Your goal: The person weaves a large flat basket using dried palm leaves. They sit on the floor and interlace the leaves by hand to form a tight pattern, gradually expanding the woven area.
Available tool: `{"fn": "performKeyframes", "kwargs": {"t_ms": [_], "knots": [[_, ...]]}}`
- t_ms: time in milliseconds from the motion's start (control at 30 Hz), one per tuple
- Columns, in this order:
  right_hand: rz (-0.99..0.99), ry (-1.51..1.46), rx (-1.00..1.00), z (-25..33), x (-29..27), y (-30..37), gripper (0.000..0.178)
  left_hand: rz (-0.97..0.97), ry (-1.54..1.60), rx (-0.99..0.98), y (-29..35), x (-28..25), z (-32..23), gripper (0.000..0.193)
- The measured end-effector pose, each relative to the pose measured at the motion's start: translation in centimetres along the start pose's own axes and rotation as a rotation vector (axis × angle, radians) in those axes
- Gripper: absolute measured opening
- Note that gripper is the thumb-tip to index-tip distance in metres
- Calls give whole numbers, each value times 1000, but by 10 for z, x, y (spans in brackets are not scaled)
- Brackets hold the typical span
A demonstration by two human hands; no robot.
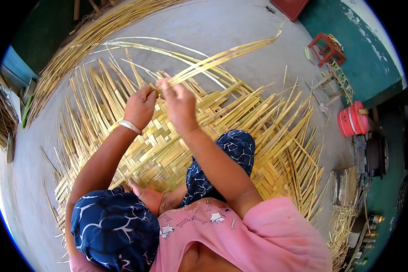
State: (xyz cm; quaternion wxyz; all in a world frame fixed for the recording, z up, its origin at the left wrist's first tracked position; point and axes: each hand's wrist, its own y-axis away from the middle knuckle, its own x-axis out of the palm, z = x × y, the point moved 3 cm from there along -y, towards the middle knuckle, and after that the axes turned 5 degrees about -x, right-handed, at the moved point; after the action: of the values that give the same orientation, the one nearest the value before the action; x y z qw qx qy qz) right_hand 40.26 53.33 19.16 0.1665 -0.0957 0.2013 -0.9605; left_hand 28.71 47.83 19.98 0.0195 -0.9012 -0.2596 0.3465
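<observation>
Both my hands meet above the far part of a woven mat [161, 156] of yellow-green split cane or reed strips. My left hand [140, 106], with a pale bangle at the wrist, is closed around the near end of a few long strips [222, 56]. Close beside it, my right hand [180, 104] pinches the same strips near that end, its fingers slightly blurred. From my fingers the strips slant up and away to the right, ending in a bent tip. Loose strip ends fan out around the mat's far and right edges. My bare foot [149, 196] rests on the weave.
Long thin canes [77, 54] lie in a curved bundle at the far left on the grey floor [167, 27]. On the right are a red stool [326, 49], a pink-red container [352, 120] and a wooden block [343, 187]. Dry scraps [342, 231] lie lower right.
</observation>
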Motion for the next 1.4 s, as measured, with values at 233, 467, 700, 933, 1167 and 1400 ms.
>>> {"fn": "performKeyframes", "kwargs": {"t_ms": [233,467,700,933,1167,1400], "knots": [[112,-249,120,34,17,30,28,49,613,-377,10,-10,29,18],[74,-778,486,3,6,22,25,132,460,-121,41,-23,5,19],[31,-574,366,9,10,29,29,-59,133,-84,36,-17,14,21],[76,-790,458,14,30,20,23,101,543,-230,18,-26,34,25],[117,-645,896,-92,12,78,27,-78,-340,22,-20,-80,89,43],[892,-192,1448,-90,39,164,39,414,-590,-463,14,-55,269,39]]}}
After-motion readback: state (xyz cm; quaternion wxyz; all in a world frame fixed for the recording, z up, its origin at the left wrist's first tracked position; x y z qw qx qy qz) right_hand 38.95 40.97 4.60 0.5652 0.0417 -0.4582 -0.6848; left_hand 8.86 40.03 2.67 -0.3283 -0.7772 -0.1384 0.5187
